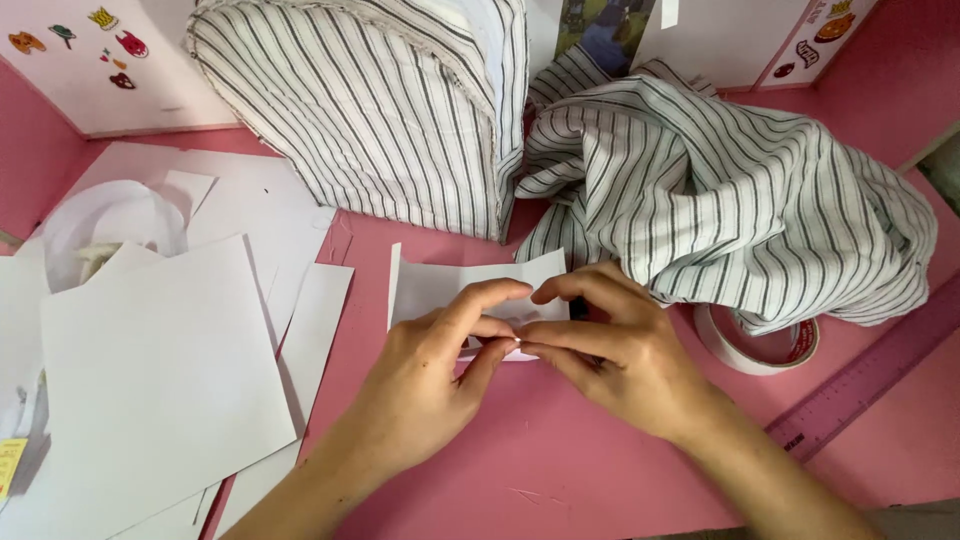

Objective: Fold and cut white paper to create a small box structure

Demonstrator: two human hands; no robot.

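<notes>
My left hand (425,375) and my right hand (620,350) meet at the middle of a pink surface, fingertips pinching the lower edge of a small folded white paper piece (440,285). The thumbs and forefingers of both hands touch each other over the paper. Behind the paper lies a crumpled striped white-and-grey cloth (730,190), and a cloth-covered striped form (380,110) stands at the back.
Several white paper sheets (150,370) are stacked at the left. A roll of tape (765,345) lies partly under the striped cloth at the right. A purple ruler (870,375) runs diagonally at the right. White boards with stickers (90,50) stand at the back.
</notes>
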